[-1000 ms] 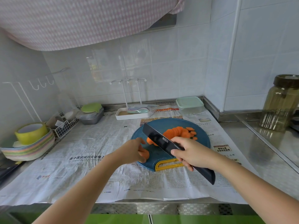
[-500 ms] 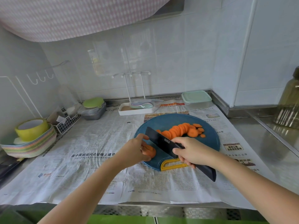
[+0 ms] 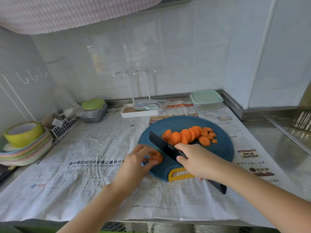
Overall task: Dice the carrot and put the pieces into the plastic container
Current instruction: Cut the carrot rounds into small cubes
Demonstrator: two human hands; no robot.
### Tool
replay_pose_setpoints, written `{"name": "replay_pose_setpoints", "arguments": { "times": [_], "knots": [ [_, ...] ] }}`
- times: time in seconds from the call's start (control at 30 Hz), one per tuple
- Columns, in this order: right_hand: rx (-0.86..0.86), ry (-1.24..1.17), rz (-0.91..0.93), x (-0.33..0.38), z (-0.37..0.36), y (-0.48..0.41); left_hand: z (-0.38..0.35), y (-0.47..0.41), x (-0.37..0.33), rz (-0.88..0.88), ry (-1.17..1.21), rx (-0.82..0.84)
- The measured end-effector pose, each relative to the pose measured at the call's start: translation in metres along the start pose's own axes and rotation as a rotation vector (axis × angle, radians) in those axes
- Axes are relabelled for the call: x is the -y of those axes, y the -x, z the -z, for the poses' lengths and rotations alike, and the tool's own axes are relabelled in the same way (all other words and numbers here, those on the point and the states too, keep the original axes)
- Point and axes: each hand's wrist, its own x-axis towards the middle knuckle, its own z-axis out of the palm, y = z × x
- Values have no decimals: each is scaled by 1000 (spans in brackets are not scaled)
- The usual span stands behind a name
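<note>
A round blue cutting board (image 3: 222,148) with a yellow handle lies on newspaper. A row of orange carrot slices (image 3: 186,136) leans across its far half. My left hand (image 3: 136,163) pinches the remaining carrot stub (image 3: 156,157) at the board's left edge. My right hand (image 3: 199,161) grips the handle of a black knife (image 3: 161,143), its blade standing between the stub and the slices. The plastic container (image 3: 207,100) with a pale green lid sits closed behind the board.
A white tray (image 3: 139,112) with a rack stands at the back. Grey tins under a green lid (image 3: 93,111) and a wire basket (image 3: 64,126) sit back left. Stacked plates with a yellow bowl (image 3: 23,142) are far left. A glass jar (image 3: 304,115) stands right.
The view has shifted, so the board sits further right. The knife blade has moved a little toward the stub, and my left hand's fingers have drawn back along it.
</note>
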Motion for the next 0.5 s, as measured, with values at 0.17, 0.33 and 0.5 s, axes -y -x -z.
{"name": "replay_pose_setpoints", "arguments": {
  "times": [0.17, 0.33, 0.5],
  "knots": [
    [-49, 31, 49, 7, -12, -1, -3, -2, -5, 73, 172, -38],
    [-61, -31, 29, 6, -16, -1, -10, 0, 0, 104, 145, -80],
    [22, -139, -8, 10, -11, 2, -15, 3, 3, 20, -14, -112]
  ]
}}
